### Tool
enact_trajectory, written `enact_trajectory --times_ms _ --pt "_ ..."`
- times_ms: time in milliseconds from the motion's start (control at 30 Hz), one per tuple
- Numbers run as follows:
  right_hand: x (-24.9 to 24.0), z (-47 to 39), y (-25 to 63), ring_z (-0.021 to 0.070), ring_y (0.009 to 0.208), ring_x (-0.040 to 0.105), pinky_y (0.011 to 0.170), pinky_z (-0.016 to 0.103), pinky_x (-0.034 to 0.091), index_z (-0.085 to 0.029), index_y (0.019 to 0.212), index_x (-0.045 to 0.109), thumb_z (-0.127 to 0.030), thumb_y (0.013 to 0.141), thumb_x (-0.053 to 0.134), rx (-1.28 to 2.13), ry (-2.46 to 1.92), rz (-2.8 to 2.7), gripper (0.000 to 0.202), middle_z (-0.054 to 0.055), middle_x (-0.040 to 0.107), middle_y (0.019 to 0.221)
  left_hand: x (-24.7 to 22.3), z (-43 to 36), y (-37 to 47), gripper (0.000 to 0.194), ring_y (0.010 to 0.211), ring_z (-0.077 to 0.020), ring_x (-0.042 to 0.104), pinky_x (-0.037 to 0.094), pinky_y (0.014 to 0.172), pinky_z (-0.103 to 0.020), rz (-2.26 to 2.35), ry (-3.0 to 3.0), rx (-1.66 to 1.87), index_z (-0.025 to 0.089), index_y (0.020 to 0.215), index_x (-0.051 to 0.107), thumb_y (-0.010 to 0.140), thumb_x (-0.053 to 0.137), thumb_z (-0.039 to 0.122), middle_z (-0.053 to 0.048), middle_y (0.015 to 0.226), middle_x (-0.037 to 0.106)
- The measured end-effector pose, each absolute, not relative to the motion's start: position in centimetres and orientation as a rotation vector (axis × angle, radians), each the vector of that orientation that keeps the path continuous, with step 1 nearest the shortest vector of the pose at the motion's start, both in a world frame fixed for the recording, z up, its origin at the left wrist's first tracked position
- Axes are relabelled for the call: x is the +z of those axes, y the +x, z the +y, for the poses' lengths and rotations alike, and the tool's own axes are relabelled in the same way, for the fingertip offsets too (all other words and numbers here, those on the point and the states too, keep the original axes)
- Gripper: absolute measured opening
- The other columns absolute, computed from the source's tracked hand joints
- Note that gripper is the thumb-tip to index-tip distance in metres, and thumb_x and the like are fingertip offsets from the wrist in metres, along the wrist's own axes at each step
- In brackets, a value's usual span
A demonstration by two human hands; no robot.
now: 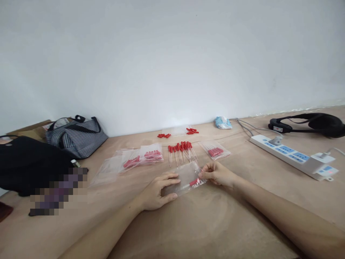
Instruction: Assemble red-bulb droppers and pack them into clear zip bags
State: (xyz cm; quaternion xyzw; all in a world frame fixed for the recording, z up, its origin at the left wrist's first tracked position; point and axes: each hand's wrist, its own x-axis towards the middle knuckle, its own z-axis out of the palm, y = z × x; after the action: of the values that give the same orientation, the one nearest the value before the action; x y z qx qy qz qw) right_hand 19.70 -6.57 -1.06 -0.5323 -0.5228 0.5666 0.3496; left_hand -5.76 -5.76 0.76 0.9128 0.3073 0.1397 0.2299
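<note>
A clear plastic zip bag [183,177] lies on the table before me, with a red-bulbed dropper [193,182] inside. My left hand [159,190] rests on the bag's left end, fingers and thumb spread apart. At the right edge of the bag, my right hand [217,174] pinches the plastic between thumb and fingers. A bit of red shows by that thumb tip; whether it is a second dropper I cannot tell. Just beyond the bag, several loose droppers [181,147] lie side by side, red bulbs pointing away from me.
Filled bags of droppers lie left [153,154] and right [215,151]. More red bulbs [192,131] are near the wall. A power strip [285,154], black headset [304,124] and blue tissue pack [223,122] stand right; a striped bag [81,138] and black bag [32,162] left.
</note>
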Motion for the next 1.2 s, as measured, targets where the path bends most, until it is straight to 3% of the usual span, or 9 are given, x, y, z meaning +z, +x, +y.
enact_trajectory --times_ms 167,333,433,533,700,933,1200 --pt "-1.1 -6.7 19.7 0.0033 0.031 0.034 0.03 0.016 0.019 -0.02 0.082 0.043 -0.022 0.048 0.073 1.454 -1.401 -1.221 0.046 -0.009 0.053 0.05 0.8 -6.0 -6.8 0.034 0.114 -0.0228 0.045 0.036 0.096 -0.038 0.868 2.505 0.435 0.023 0.11 0.058 0.078 0.054 0.034 -0.007 0.122 0.051" --pt "-1.3 -6.5 20.0 0.0029 0.031 0.034 0.029 0.015 0.016 -0.021 0.094 0.041 -0.02 0.046 0.075 1.458 -1.493 -1.309 0.059 -0.011 0.051 0.052 0.6 -6.1 -7.8 0.035 0.116 -0.0233 0.044 0.033 0.099 -0.04 0.889 2.468 0.37 0.025 0.114 0.055 0.08 0.053 0.033 -0.005 0.125 0.05" --pt "-0.8 -5.1 20.6 0.0035 0.033 0.036 0.031 0.016 0.021 -0.018 0.09 0.048 -0.025 0.057 0.069 1.284 -1.626 -1.453 0.04 -0.007 0.053 0.054 0.6 -6.0 -7.8 0.035 0.116 -0.024 0.044 0.032 0.099 -0.041 0.868 2.481 0.367 0.024 0.113 0.056 0.079 0.054 0.031 -0.006 0.125 0.05" --pt "-0.1 -2.5 20.7 0.0074 0.05 0.051 0.044 0.017 0.035 -0.015 0.074 0.053 -0.023 0.065 0.062 0.791 -1.73 -1.574 0.015 -0.002 0.057 0.059 0.6 -5.9 -7.7 0.035 0.116 -0.0237 0.044 0.033 0.099 -0.041 0.844 2.494 0.368 0.023 0.113 0.055 0.078 0.054 0.03 -0.006 0.124 0.051" --pt "0.3 2.1 18.5 0.0135 0.069 0.057 0.06 0.021 0.039 -0.015 0.067 0.055 -0.017 0.067 0.055 0.474 -1.812 -1.601 0.002 0.004 0.063 0.072 0.5 -5.9 -7.7 0.034 0.116 -0.0229 0.044 0.033 0.099 -0.04 0.829 2.501 0.391 0.024 0.113 0.054 0.079 0.053 0.03 -0.005 0.124 0.05" --pt "-0.3 4.8 15.2 0.0236 0.082 0.059 0.059 0.025 0.04 -0.007 0.092 0.054 -0.014 0.062 0.059 0.391 -1.908 -1.568 0.031 0.017 0.063 0.089 0.7 -6.2 -7.7 0.017 0.118 -0.0222 0.041 0.031 0.099 -0.039 0.806 2.49 0.377 0.02 0.094 0.055 0.081 0.051 0.031 -0.007 0.125 0.05" --pt "-0.1 5.3 15.1 0.0257 0.079 0.06 0.057 0.026 0.04 -0.007 0.093 0.053 -0.007 0.06 0.059 0.415 -1.924 -1.494 0.034 0.018 0.062 0.083 0.9 -6.1 -7.5 0.014 0.118 -0.0236 0.041 0.032 0.097 -0.04 0.781 2.45 0.395 0.019 0.082 0.056 0.08 0.052 0.032 -0.008 0.121 0.053"
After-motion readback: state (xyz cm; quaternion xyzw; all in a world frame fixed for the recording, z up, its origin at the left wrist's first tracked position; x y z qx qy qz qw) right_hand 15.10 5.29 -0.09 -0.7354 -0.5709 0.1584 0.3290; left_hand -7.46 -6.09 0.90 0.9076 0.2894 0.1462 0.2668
